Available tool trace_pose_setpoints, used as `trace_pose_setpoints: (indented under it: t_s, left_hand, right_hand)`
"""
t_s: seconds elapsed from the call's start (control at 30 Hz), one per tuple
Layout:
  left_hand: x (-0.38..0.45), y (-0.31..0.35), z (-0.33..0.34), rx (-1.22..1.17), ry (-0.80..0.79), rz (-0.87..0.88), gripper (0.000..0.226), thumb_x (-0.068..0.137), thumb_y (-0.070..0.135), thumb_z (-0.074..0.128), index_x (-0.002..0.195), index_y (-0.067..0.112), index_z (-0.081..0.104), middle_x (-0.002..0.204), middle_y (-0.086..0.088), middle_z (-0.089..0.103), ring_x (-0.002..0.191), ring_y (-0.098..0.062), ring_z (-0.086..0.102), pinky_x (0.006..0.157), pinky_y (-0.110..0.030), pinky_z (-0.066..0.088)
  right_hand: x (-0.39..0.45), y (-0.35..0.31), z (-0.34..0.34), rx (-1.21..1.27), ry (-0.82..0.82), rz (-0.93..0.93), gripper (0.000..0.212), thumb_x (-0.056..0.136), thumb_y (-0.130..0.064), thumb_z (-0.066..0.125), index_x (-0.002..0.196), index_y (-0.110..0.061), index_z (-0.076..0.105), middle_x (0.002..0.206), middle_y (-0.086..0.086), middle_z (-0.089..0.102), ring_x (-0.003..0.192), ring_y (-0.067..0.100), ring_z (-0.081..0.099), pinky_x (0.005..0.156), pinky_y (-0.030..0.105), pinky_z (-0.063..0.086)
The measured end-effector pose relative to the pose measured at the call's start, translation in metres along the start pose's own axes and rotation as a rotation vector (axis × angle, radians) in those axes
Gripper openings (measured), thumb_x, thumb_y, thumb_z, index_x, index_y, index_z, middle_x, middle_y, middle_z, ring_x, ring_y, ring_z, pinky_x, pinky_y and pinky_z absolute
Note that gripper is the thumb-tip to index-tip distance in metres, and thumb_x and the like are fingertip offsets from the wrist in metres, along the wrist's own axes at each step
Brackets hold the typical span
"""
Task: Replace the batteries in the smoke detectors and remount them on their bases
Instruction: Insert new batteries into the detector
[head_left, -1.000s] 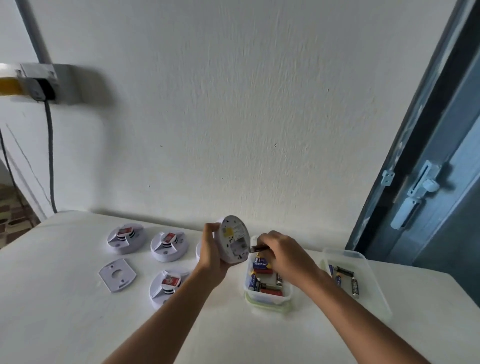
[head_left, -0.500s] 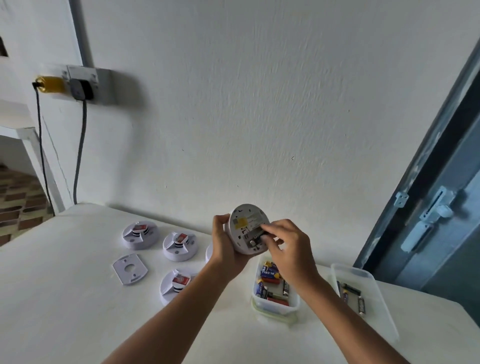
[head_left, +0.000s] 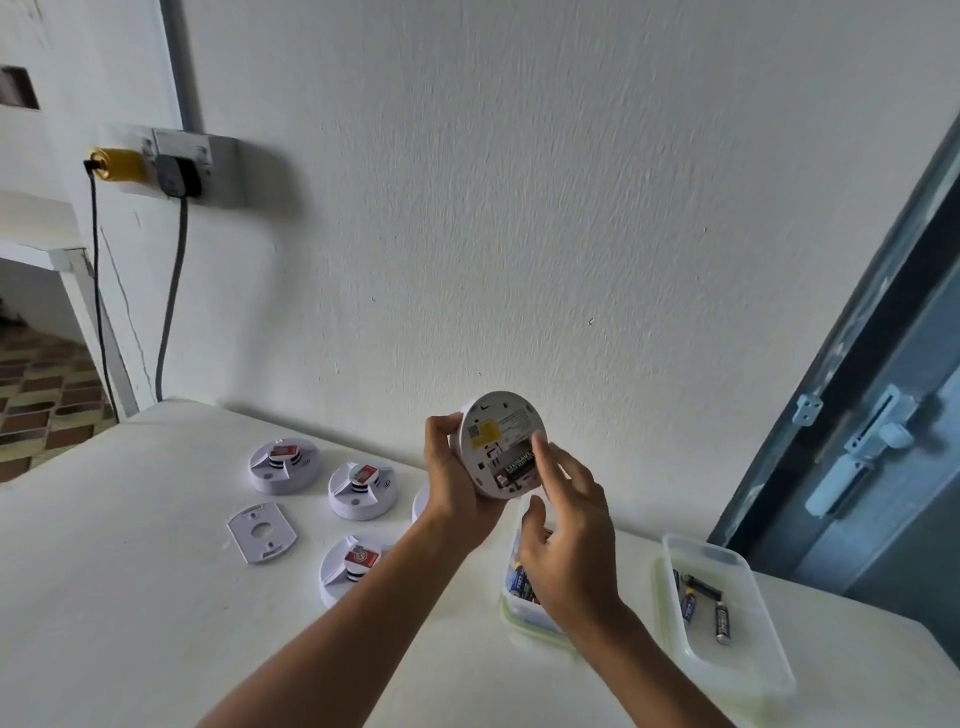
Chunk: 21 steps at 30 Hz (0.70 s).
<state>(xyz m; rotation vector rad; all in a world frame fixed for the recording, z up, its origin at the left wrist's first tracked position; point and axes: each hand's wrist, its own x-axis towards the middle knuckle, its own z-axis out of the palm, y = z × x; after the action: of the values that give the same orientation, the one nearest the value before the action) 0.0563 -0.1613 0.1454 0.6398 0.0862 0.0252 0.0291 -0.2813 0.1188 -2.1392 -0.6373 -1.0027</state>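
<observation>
- Evidently, left hand (head_left: 457, 483) grips detector (head_left: 501, 444) by its rim above the table's (head_left: 130, 597) far edge, back turned to the viewer so the battery (head_left: 519, 464) bay is exposed.
- Right hand (head_left: 569, 535) open, one fingertip (head_left: 540, 447) pressing at the bay, probably seating the battery.

Home room (tiled floor (head_left: 36, 395), door (head_left: 883, 467)).
</observation>
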Motion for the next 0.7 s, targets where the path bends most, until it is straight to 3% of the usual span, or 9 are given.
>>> trace_pose_setpoints:
  t_s: [0.1,0.2,0.33,0.4,0.47,0.53,0.57,0.7]
  left_hand:
    - [0.0,-0.002,-0.001,0.059,0.011,0.015,0.056,0.074,0.046,0.047,0.103,0.003,0.067,0.092,-0.017,0.068,0.085,-0.028,0.064,0.074,-0.034,0.051]
    - [0.002,-0.005,-0.004,0.091,0.021,0.012,0.055,0.077,0.046,0.047,0.102,0.001,0.068,0.097,-0.019,0.066,0.092,-0.03,0.062,0.084,-0.038,0.047]
    - [0.003,-0.006,-0.012,0.179,0.081,-0.032,0.052,0.086,0.042,0.038,0.1,0.003,0.07,0.092,-0.018,0.069,0.086,-0.029,0.065,0.075,-0.037,0.051]
    - [0.002,-0.007,-0.018,0.23,0.166,-0.036,0.057,0.084,0.045,0.039,0.108,0.003,0.069,0.102,-0.023,0.068,0.091,-0.033,0.064,0.075,-0.04,0.052]
    - [0.0,-0.009,-0.023,0.247,0.237,-0.042,0.062,0.08,0.047,0.042,0.118,0.004,0.066,0.114,-0.027,0.065,0.098,-0.037,0.062,0.077,-0.044,0.052]
    - [-0.002,-0.011,-0.025,0.236,0.28,-0.049,0.066,0.072,0.047,0.049,0.12,0.005,0.065,0.12,-0.028,0.063,0.1,-0.038,0.062,0.078,-0.048,0.053]
    - [-0.002,-0.011,-0.027,0.239,0.287,-0.05,0.066,0.071,0.046,0.05,0.12,0.005,0.065,0.122,-0.028,0.062,0.1,-0.038,0.062,0.078,-0.049,0.053]
    - [-0.002,-0.014,-0.031,0.295,0.286,-0.051,0.056,0.083,0.042,0.045,0.12,0.005,0.064,0.123,-0.028,0.061,0.101,-0.038,0.062,0.079,-0.049,0.053]
  right_hand:
    - [-0.005,-0.004,-0.001,-0.173,-0.054,-0.13,0.067,0.076,0.009,0.058,0.14,-0.007,0.044,0.133,0.024,0.056,0.119,0.04,0.056,0.09,0.039,0.052]
    - [-0.01,-0.008,0.0,-0.311,-0.184,-0.167,0.063,0.078,-0.002,0.04,0.141,-0.009,0.04,0.136,0.024,0.054,0.133,0.042,0.042,0.096,0.05,0.05]
    - [-0.003,0.003,-0.006,-0.186,-0.325,-0.102,0.064,0.073,0.0,0.052,0.136,-0.01,0.053,0.128,0.019,0.061,0.112,0.032,0.062,0.086,0.036,0.054]
    - [0.008,0.013,-0.012,0.1,-0.444,0.112,0.054,0.086,0.003,0.049,0.137,-0.014,0.053,0.129,0.008,0.063,0.111,0.017,0.063,0.094,0.025,0.051]
    - [0.014,0.032,-0.011,0.261,-0.442,0.34,0.044,0.091,0.005,0.048,0.13,-0.013,0.059,0.115,0.002,0.069,0.106,0.007,0.064,0.094,0.022,0.051]
    - [0.016,0.055,-0.006,0.177,-0.374,0.455,0.035,0.091,0.007,0.047,0.117,-0.008,0.065,0.101,0.001,0.069,0.095,0.013,0.067,0.085,0.024,0.054]
    - [0.016,0.065,-0.002,0.116,-0.417,0.492,0.035,0.09,0.008,0.046,0.113,-0.007,0.066,0.1,0.003,0.069,0.094,0.016,0.067,0.082,0.024,0.053]
    - [0.009,0.085,0.014,-0.167,-0.831,0.472,0.038,0.084,0.007,0.038,0.098,-0.019,0.063,0.104,0.002,0.061,0.097,0.021,0.057,0.077,0.027,0.043]
